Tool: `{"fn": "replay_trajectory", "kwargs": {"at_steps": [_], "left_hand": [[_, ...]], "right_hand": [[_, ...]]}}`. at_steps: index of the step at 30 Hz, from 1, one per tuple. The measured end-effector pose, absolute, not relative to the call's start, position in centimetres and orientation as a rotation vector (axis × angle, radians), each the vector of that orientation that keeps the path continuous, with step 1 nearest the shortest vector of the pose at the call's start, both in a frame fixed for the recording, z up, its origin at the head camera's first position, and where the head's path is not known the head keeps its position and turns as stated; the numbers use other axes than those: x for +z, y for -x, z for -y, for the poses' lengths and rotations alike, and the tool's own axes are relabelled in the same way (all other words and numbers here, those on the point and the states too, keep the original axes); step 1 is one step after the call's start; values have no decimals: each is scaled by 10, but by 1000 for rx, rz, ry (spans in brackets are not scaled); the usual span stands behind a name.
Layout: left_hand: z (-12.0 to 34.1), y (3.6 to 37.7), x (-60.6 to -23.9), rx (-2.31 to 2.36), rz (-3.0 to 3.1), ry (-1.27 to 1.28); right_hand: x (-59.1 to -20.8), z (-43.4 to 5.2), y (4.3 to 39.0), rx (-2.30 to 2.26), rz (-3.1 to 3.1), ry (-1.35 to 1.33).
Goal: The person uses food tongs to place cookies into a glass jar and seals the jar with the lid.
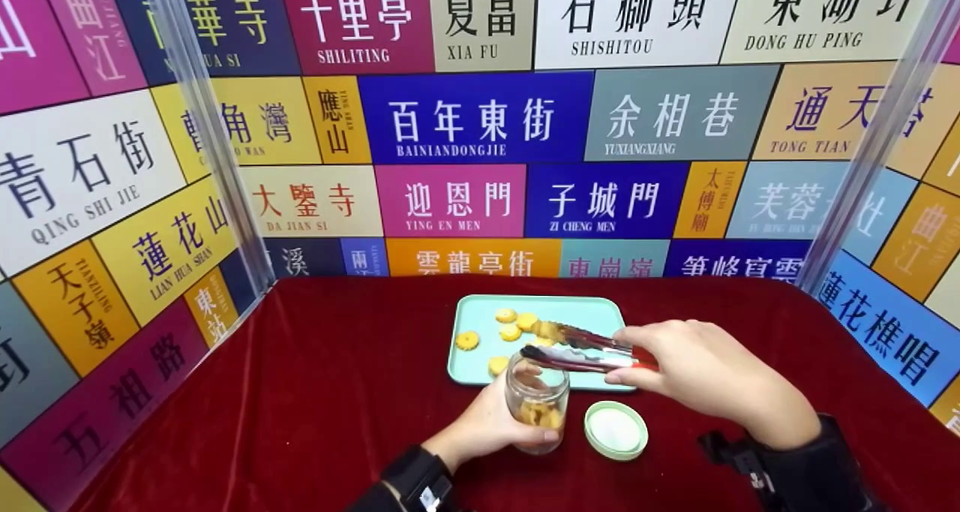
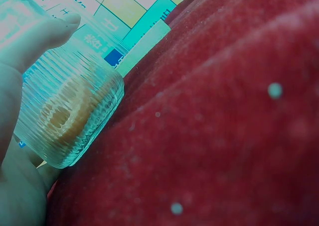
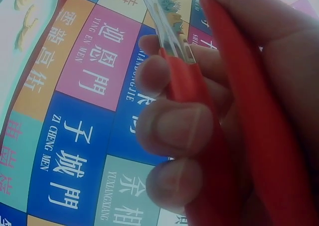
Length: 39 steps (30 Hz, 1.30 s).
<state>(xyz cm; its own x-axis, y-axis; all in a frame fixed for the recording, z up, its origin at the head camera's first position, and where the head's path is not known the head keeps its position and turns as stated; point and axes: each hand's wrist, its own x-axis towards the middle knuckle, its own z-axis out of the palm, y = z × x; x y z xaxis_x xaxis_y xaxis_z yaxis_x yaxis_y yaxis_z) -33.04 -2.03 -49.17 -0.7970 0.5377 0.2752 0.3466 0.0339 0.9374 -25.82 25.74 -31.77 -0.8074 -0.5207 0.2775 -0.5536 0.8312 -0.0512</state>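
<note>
My left hand (image 1: 480,424) grips a clear glass jar (image 1: 556,399), its mouth uncovered and tilted slightly. Round yellow cookies (image 2: 62,117) lie in the bottom of the jar, seen through ribbed glass in the left wrist view. In my right hand (image 1: 705,373) is a pair of metal tongs with red handles (image 3: 249,101), fingers and thumb around the grips. The tongs' two arms stand apart, the lower tip right at the jar's rim, the upper one over the tray. Several ring-shaped cookies (image 1: 466,340) sit on a mint-green tray (image 1: 585,313).
A pale green lid (image 1: 616,430) lies on the red cloth (image 1: 337,392) to the right of the jar. Behind the table stands a wall of coloured name panels (image 1: 472,118), with clear upright sheets (image 1: 217,121) at the table's far corners.
</note>
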Motion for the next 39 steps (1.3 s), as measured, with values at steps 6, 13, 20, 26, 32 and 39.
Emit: {"fn": "replay_trajectory", "kwargs": {"at_steps": [6, 13, 20, 26, 32, 39], "left_hand": [[20, 330, -492, 1874, -2133, -912], [19, 328, -491, 1887, -2155, -905], [19, 329, -491, 1877, -2145, -921], [20, 329, -491, 1870, -2149, -923], [20, 332, -493, 1885, -2122, -932], [19, 333, -495, 1898, -2105, -937]], "right_hand": [[-317, -257, 259, 199, 2766, -813], [-319, -263, 265, 221, 2782, -732], [-343, -275, 297, 217, 2753, -584], [-376, -266, 335, 149, 2812, -652], [-390, -242, 363, 157, 2844, -806], [-401, -222, 379, 139, 2907, -915]]}}
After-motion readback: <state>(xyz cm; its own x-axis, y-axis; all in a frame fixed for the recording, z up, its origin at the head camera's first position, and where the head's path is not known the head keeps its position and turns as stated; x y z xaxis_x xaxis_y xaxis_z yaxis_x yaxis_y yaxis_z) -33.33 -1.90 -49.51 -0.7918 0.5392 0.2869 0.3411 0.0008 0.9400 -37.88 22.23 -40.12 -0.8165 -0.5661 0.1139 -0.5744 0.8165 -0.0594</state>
